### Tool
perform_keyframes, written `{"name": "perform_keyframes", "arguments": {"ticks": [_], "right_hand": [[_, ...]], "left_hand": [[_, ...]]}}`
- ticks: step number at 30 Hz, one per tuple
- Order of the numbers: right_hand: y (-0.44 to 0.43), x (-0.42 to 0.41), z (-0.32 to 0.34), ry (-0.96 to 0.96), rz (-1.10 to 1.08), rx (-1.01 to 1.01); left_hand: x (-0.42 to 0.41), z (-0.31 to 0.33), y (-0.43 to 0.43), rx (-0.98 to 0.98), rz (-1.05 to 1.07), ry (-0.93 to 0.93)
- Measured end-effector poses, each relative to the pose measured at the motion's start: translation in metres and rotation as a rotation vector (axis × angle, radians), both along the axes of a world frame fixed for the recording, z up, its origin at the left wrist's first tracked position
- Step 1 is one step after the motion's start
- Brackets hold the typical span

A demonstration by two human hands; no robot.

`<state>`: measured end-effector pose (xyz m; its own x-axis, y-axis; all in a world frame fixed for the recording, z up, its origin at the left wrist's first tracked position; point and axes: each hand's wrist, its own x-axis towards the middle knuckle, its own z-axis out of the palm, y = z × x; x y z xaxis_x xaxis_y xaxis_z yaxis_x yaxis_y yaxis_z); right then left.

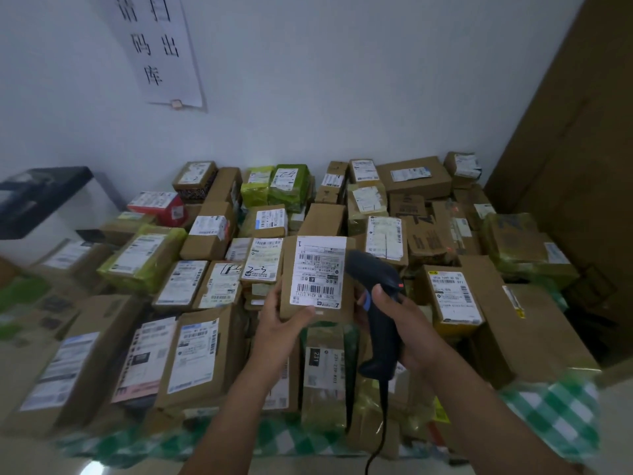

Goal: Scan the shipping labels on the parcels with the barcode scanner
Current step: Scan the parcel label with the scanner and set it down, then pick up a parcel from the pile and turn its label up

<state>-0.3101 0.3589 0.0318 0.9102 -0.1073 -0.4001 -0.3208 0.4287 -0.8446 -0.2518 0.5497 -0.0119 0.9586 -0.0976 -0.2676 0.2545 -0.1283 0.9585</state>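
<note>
**Parcel held up, scanner at its right edge**

We see a left hand [281,313] gripping the near end of a small brown cardboard parcel [287,275], lifted above a crowded pile of other labelled boxes [191,358]. Its white shipping label [317,270] faces us, long axis running near to far. The right hand [404,323] is wrapped around the handle of a dark pistol-shaped barcode scanner [380,313] — its head sits just right of the label, beside the parcel's edge. We judge the nose must turn left onto the barcodes.

The parcel [286,286] is matt brown cardboard, its label [318,269] smooth white paper, the scanner [381,320] dark plastic.
</note>
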Motion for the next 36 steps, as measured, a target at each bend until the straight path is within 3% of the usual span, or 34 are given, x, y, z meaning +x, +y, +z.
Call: {"name": "perform_keyframes", "arguments": {"ticks": [4, 6, 9, 15, 26, 36], "right_hand": [[0.004, -0.003, 0.002, -0.007, -0.050, -0.026], [0.007, -0.001, 0.005, -0.008, -0.030, -0.151], [0.011, 0.000, 0.009, -0.045, 0.030, -0.383], [0.012, -0.009, 0.020, -0.057, 0.200, -0.525], [0.018, -0.013, 0.028, -0.096, 0.387, -0.521], [0.010, -0.005, 0.021, -0.105, 0.347, -0.502]], "left_hand": [[0.003, 0.010, 0.013, 0.018, -0.095, 0.014], [0.004, 0.012, 0.019, 0.062, -0.073, 0.002], [0.006, 0.011, 0.027, 0.125, 0.019, -0.035], [0.008, 0.000, 0.055, 0.162, 0.297, -0.047], [0.009, -0.009, 0.069, 0.190, 0.359, -0.096], [0.016, -0.022, 0.061, 0.245, 0.247, -0.061]]}}
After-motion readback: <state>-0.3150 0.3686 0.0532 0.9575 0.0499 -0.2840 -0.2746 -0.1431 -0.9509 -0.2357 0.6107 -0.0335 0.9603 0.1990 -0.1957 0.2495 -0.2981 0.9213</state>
